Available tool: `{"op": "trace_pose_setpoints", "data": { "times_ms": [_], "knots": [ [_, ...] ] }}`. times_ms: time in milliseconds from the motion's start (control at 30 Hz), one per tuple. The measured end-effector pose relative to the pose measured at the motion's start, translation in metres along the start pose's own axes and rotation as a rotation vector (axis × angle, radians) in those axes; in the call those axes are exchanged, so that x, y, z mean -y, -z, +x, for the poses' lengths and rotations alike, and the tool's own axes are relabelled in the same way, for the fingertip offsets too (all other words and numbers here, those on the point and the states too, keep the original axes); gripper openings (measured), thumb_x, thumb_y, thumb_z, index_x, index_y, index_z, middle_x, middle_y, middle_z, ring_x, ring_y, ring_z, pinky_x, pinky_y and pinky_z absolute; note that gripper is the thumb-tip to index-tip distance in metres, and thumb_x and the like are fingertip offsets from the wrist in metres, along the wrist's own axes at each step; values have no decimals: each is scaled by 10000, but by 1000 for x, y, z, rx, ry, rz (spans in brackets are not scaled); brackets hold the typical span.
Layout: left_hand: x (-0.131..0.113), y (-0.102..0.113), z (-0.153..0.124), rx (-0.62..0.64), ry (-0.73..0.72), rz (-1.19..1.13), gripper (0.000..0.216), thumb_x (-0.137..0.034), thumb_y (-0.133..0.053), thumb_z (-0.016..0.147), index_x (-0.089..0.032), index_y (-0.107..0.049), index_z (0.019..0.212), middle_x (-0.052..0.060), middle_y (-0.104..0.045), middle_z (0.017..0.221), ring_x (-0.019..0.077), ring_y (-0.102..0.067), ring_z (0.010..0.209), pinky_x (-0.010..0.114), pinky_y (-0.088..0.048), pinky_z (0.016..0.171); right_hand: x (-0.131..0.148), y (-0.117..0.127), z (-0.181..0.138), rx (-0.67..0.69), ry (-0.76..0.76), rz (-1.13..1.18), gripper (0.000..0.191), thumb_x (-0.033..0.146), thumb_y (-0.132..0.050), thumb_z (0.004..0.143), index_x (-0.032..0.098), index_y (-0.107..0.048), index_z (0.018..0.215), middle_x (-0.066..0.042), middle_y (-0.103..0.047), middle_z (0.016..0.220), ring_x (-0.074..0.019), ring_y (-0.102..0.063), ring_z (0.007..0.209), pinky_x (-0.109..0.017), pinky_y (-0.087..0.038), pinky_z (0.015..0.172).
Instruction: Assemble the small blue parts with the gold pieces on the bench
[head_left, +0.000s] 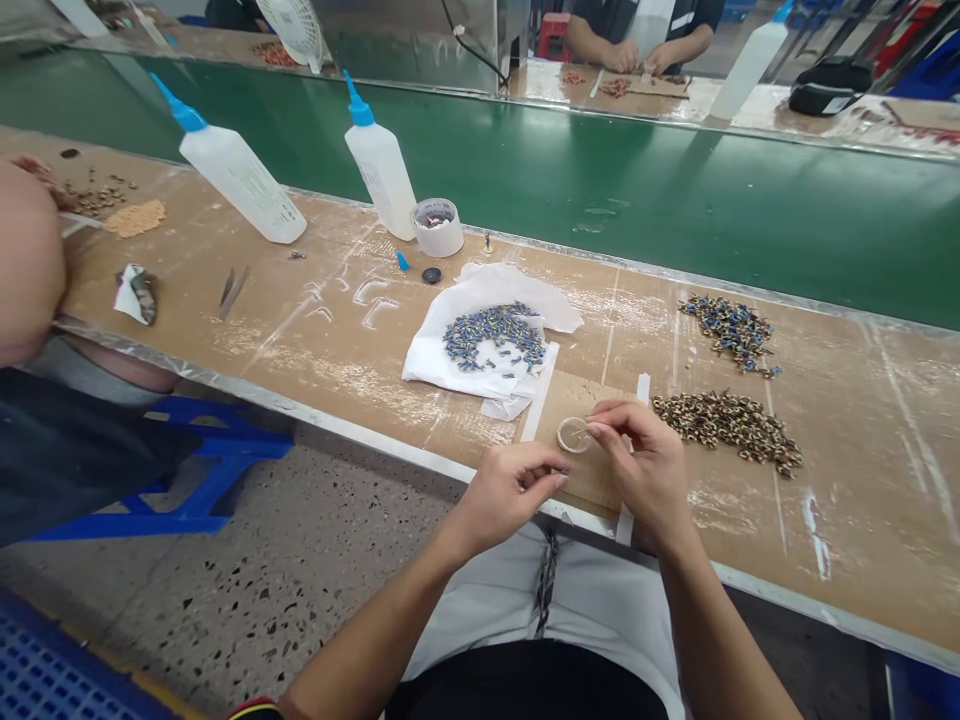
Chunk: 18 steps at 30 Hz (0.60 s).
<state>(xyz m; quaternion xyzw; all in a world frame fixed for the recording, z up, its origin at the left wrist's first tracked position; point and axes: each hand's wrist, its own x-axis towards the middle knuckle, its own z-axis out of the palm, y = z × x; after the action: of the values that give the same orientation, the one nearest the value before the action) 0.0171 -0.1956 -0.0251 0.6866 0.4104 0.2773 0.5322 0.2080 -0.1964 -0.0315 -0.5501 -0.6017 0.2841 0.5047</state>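
My left hand [514, 485] is closed in a pinch at the table's front edge, its fingertips on a tiny dark piece too small to name. Just right of it, my right hand [641, 455] pinches a thin stick whose tip reaches over a small round ring-shaped dish [561, 436]. The dish rests on a cardboard pad [592, 480] between two white strips. Behind my left hand, several small blue-and-yellow pieces [480, 330] lie on a crumpled white sheet [424, 360]. Beside my right hand is a heap of brown-and-cream pieces [727, 425].
Another pile of blue-and-brown pieces [731, 330] lies farther back right. Two blue-tipped bottles [240, 185] and a tape roll [439, 235] stand behind the sheet. Tweezers [234, 292] lie left. A green belt [600, 190] runs behind the table. Co-workers sit left and across.
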Motion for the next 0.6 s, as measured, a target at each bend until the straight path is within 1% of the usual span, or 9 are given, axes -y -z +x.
{"op": "trace_pose_setpoints", "data": {
  "times_ms": [133,200,267,433,600],
  "knots": [
    [1,-4,1,-11,-30,114,173,-177,-586,895,-150,-723,997,24,-689,845,87,-515,624,204,-403,587,1,8,-19,-202,-151,175,123,294,-686,883,189,-683,820,-23,-677,791,-133,-602,652,-256,-468,598],
    [2,-6,2,-12,-40,142,170,-183,-582,900,-147,-715,998,20,-678,844,79,-496,600,204,-394,581,3,6,-29,-289,-181,229,151,310,-686,883,179,-676,809,-19,-675,763,-119,-589,597,-250,-473,575],
    [3,-7,2,-8,-50,158,160,-182,-581,900,-142,-709,988,15,-663,824,75,-486,590,200,-385,575,4,2,-36,-339,-194,255,174,324,-687,882,173,-666,798,-19,-679,746,-118,-596,584,-252,-487,579],
    [0,-7,3,15,-79,183,135,-156,-585,889,-129,-697,958,-1,-625,773,69,-481,585,195,-371,573,2,-8,-45,-346,-210,264,162,313,-694,874,169,-669,804,-28,-693,746,-126,-620,602,-254,-515,590],
    [-1,-9,4,3,-104,210,116,-150,-589,880,-122,-696,915,-12,-587,707,70,-464,564,198,-347,553,-2,-9,-47,-311,-200,235,150,309,-700,868,165,-683,828,-44,-703,772,-137,-636,621,-265,-535,599]
  ]
}}
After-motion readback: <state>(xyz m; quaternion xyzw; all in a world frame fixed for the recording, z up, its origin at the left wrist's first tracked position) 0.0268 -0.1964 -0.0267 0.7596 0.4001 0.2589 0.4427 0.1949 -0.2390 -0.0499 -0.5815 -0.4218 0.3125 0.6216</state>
